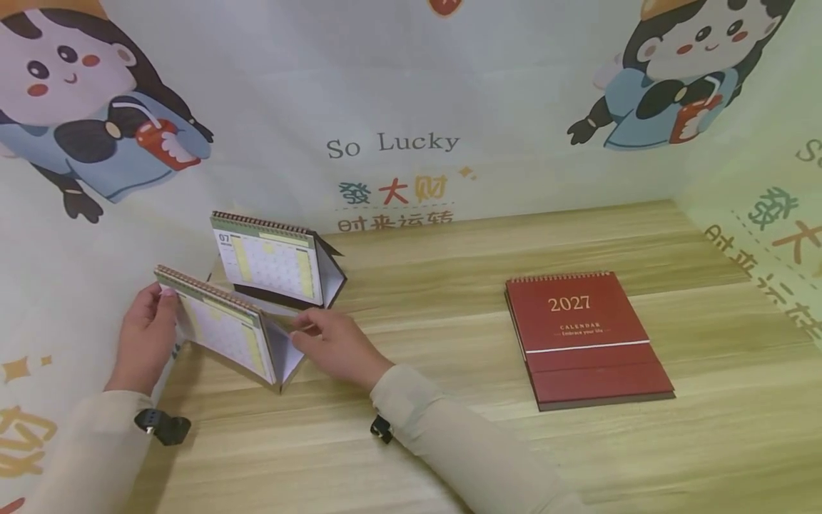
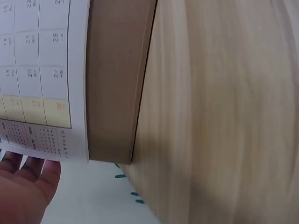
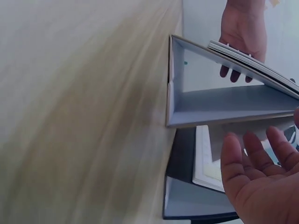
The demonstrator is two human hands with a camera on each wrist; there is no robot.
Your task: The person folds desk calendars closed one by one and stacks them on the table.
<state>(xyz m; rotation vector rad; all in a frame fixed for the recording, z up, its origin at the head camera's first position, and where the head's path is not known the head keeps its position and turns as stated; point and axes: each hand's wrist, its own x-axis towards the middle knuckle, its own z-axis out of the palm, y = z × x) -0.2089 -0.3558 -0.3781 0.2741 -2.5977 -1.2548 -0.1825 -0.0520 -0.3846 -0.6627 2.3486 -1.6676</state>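
Currently, the leftmost calendar [image 1: 221, 332] is between left fingers [image 1: 149, 294] pinching one end and right fingers [image 3: 254, 149] loosely spread.

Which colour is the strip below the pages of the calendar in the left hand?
Brown. The strip shows best in the left wrist view.

Right, red calendar [image 1: 586, 335] reads "2027 CALENDAR Embrace your life"; far-left calendar [image 1: 272, 265], "07"; near-left calendar [image 2: 44, 70], "20", "27"; far backdrop [image 1: 514, 143], "So Lucky", "發大财".

The left arm [image 1: 96, 442] reaches forward, left hand [image 1: 144, 335] pinching between thumb and fingers, while the right arm [image 1: 475, 446] slants leftward, right hand [image 1: 338, 347] loosely bent.
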